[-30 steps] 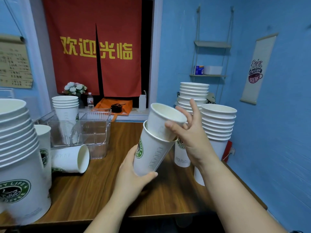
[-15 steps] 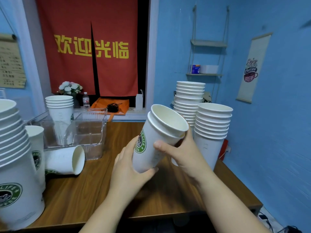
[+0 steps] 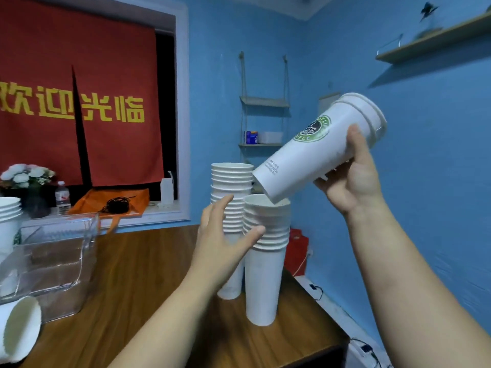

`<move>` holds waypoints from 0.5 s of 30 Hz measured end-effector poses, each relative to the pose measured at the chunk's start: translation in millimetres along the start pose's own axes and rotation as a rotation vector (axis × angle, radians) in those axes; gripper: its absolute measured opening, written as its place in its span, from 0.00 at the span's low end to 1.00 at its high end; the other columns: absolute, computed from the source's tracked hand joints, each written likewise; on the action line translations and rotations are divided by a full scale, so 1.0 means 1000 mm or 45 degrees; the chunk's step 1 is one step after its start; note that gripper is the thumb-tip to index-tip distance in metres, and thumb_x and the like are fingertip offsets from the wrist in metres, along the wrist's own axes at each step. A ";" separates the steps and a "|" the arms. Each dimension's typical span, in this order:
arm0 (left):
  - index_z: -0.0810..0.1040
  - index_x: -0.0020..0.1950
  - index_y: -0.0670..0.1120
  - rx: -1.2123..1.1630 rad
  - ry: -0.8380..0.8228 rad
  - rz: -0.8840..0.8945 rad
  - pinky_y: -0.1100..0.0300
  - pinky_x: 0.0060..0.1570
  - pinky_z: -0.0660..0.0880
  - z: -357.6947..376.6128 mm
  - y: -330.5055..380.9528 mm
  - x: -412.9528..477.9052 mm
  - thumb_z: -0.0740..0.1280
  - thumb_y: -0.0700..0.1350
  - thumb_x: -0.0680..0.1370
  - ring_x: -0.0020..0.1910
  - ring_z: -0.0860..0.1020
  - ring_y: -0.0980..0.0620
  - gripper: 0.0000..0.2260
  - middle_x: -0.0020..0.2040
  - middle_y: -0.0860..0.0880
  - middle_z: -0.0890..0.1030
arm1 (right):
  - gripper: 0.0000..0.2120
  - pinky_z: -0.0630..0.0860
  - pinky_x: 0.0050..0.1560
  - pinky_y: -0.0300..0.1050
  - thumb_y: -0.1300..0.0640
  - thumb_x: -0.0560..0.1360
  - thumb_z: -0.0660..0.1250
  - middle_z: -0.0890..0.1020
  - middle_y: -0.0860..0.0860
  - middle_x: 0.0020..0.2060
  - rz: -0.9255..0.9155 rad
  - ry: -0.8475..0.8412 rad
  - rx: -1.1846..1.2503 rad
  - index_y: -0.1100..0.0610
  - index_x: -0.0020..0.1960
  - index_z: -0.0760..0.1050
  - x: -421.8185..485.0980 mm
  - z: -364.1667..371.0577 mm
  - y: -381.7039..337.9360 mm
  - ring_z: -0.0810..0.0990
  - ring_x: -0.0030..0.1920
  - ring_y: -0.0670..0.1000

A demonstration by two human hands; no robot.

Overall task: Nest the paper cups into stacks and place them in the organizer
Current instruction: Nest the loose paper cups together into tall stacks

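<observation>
My right hand (image 3: 350,179) grips two nested white paper cups (image 3: 316,150) with a green logo, tilted, their base just over the mouth of the nearer cup stack (image 3: 265,261) at the table's right end. My left hand (image 3: 223,235) is open, its thumb touching that stack's rims. A taller second stack (image 3: 229,192) stands right behind my left hand. The clear plastic organizer (image 3: 53,261) stands at the left with a cup stack (image 3: 9,221) at its far left side. One cup (image 3: 21,330) lies on its side near the table's front left.
The wooden table (image 3: 148,282) ends just right of the stacks, with a red box (image 3: 297,251) and cables beyond it by the blue wall. Flowers, a water bottle (image 3: 62,197) and an orange bag sit on the ledge behind.
My left hand let go of the nested pair. My right hand carried it up and right over the nearer stack. My left hand moved to that stack's rims. The view swung right.
</observation>
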State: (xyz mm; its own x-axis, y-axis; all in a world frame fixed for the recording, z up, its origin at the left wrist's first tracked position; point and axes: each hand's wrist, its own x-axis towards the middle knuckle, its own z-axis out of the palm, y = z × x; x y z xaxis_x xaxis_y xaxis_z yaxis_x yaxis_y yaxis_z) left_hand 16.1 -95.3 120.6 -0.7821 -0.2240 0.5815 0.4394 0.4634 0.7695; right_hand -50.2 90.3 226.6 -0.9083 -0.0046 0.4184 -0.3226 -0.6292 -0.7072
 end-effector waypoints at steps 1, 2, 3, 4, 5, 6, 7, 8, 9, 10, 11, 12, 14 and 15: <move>0.61 0.72 0.57 0.050 0.021 0.038 0.52 0.67 0.68 0.004 0.003 0.005 0.71 0.61 0.66 0.67 0.66 0.56 0.38 0.67 0.56 0.64 | 0.24 0.78 0.51 0.48 0.41 0.70 0.67 0.83 0.50 0.52 -0.020 0.041 0.006 0.53 0.62 0.74 0.008 -0.002 -0.001 0.81 0.52 0.50; 0.60 0.73 0.56 0.093 0.038 0.069 0.52 0.68 0.67 0.008 0.004 0.009 0.73 0.60 0.66 0.67 0.66 0.55 0.39 0.68 0.55 0.63 | 0.30 0.78 0.53 0.50 0.41 0.67 0.69 0.82 0.51 0.55 -0.037 0.065 0.002 0.54 0.64 0.73 0.014 -0.002 -0.001 0.81 0.53 0.51; 0.59 0.74 0.55 0.137 0.049 0.089 0.53 0.68 0.66 0.012 0.005 0.012 0.74 0.58 0.67 0.67 0.66 0.54 0.40 0.68 0.54 0.63 | 0.33 0.78 0.51 0.49 0.41 0.65 0.71 0.82 0.51 0.55 -0.051 0.077 -0.013 0.55 0.65 0.72 0.018 -0.002 0.000 0.81 0.52 0.51; 0.58 0.74 0.55 0.173 0.049 0.095 0.54 0.68 0.66 0.016 0.005 0.015 0.75 0.57 0.66 0.68 0.65 0.54 0.41 0.69 0.53 0.62 | 0.32 0.78 0.47 0.47 0.42 0.64 0.71 0.82 0.50 0.53 -0.062 0.072 -0.036 0.54 0.64 0.73 0.021 -0.001 0.001 0.81 0.49 0.50; 0.57 0.74 0.55 0.193 0.044 0.091 0.56 0.68 0.65 0.020 0.003 0.016 0.75 0.57 0.66 0.68 0.65 0.54 0.42 0.70 0.53 0.62 | 0.26 0.77 0.43 0.45 0.43 0.66 0.71 0.82 0.49 0.50 -0.074 0.059 -0.069 0.53 0.60 0.74 0.024 0.000 0.004 0.81 0.46 0.48; 0.56 0.74 0.55 0.200 0.039 0.087 0.57 0.67 0.65 0.024 0.001 0.016 0.76 0.57 0.65 0.68 0.65 0.55 0.43 0.70 0.54 0.62 | 0.19 0.76 0.41 0.44 0.45 0.69 0.71 0.82 0.47 0.47 -0.078 0.050 -0.108 0.52 0.56 0.74 0.025 0.001 0.008 0.80 0.44 0.47; 0.56 0.74 0.56 0.197 0.041 0.090 0.57 0.67 0.65 0.027 -0.002 0.015 0.76 0.57 0.65 0.68 0.65 0.55 0.43 0.70 0.54 0.63 | 0.15 0.75 0.41 0.43 0.47 0.70 0.70 0.81 0.47 0.46 -0.082 0.028 -0.157 0.51 0.54 0.73 0.026 0.002 0.013 0.80 0.43 0.46; 0.56 0.74 0.56 0.191 0.047 0.089 0.56 0.67 0.66 0.030 -0.005 0.014 0.76 0.57 0.64 0.68 0.65 0.55 0.44 0.70 0.54 0.63 | 0.14 0.75 0.40 0.42 0.49 0.71 0.70 0.81 0.46 0.46 -0.092 -0.015 -0.220 0.50 0.54 0.72 0.027 0.003 0.019 0.80 0.42 0.44; 0.56 0.74 0.56 0.182 0.051 0.081 0.56 0.66 0.67 0.033 -0.007 0.013 0.76 0.57 0.64 0.68 0.65 0.55 0.44 0.70 0.55 0.63 | 0.16 0.75 0.39 0.40 0.50 0.71 0.70 0.81 0.46 0.47 -0.107 -0.079 -0.297 0.50 0.56 0.71 0.027 0.004 0.024 0.81 0.41 0.43; 0.56 0.74 0.57 0.168 0.054 0.072 0.58 0.64 0.67 0.035 -0.009 0.012 0.77 0.56 0.64 0.67 0.66 0.56 0.44 0.69 0.56 0.63 | 0.19 0.76 0.38 0.39 0.51 0.70 0.71 0.81 0.46 0.49 -0.119 -0.161 -0.386 0.50 0.58 0.70 0.026 0.005 0.029 0.81 0.41 0.42; 0.56 0.73 0.58 0.151 0.052 0.065 0.60 0.62 0.67 0.037 -0.011 0.011 0.77 0.56 0.64 0.66 0.66 0.57 0.44 0.67 0.57 0.64 | 0.24 0.77 0.38 0.37 0.50 0.68 0.72 0.81 0.46 0.51 -0.117 -0.242 -0.485 0.50 0.61 0.69 0.024 0.004 0.034 0.82 0.43 0.42; 0.56 0.73 0.59 0.130 0.046 0.065 0.61 0.61 0.68 0.039 -0.012 0.010 0.77 0.55 0.63 0.66 0.67 0.57 0.44 0.66 0.59 0.64 | 0.28 0.77 0.39 0.36 0.49 0.65 0.72 0.81 0.47 0.54 -0.102 -0.317 -0.577 0.51 0.63 0.68 0.022 0.004 0.039 0.82 0.47 0.42; 0.58 0.70 0.62 0.095 0.034 0.060 0.57 0.60 0.73 0.044 -0.017 0.010 0.76 0.57 0.62 0.65 0.69 0.58 0.41 0.65 0.61 0.68 | 0.33 0.77 0.45 0.37 0.48 0.63 0.74 0.81 0.48 0.57 -0.065 -0.415 -0.723 0.51 0.65 0.68 0.018 0.000 0.050 0.81 0.53 0.45; 0.59 0.69 0.62 0.088 0.028 0.050 0.54 0.59 0.75 0.047 -0.019 0.010 0.75 0.58 0.62 0.64 0.70 0.58 0.40 0.65 0.60 0.69 | 0.33 0.77 0.48 0.38 0.47 0.62 0.74 0.80 0.47 0.57 -0.047 -0.448 -0.769 0.50 0.65 0.68 0.015 -0.003 0.054 0.81 0.54 0.45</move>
State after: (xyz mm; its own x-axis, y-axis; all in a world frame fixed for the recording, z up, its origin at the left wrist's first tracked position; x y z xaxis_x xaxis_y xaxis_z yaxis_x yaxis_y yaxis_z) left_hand -21.3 -66.1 99.2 -0.7547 -0.2225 0.6172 0.4377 0.5300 0.7263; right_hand -82.5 58.1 193.1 -0.7863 -0.3071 0.5361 -0.5362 -0.0918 -0.8391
